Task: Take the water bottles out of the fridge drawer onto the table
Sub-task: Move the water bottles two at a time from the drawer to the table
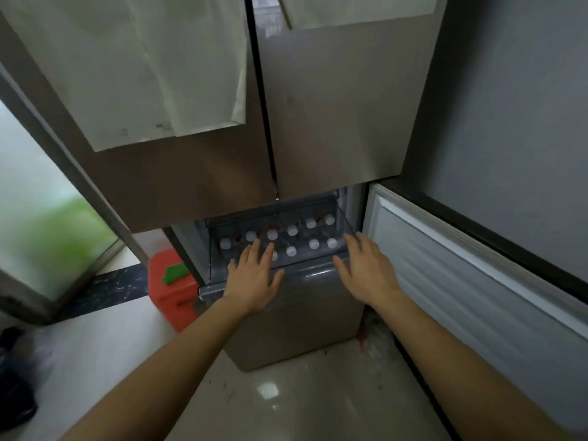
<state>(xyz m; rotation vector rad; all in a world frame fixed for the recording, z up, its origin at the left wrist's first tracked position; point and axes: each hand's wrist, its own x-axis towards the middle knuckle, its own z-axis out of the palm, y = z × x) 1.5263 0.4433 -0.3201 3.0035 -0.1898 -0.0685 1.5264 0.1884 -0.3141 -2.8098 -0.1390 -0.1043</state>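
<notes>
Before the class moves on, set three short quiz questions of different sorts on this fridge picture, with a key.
1. True or false: the left hand is gripping a bottle.
2. Where do the bottles stand? A) on the floor B) in the open drawer C) on a table
3. What colour is the container on the floor beside the fridge?

Key:
1. False. Both hands are open; the right hand hovers by the drawer's right end.
2. B. White caps show in rows inside it.
3. Red, with a green part on top.
</notes>
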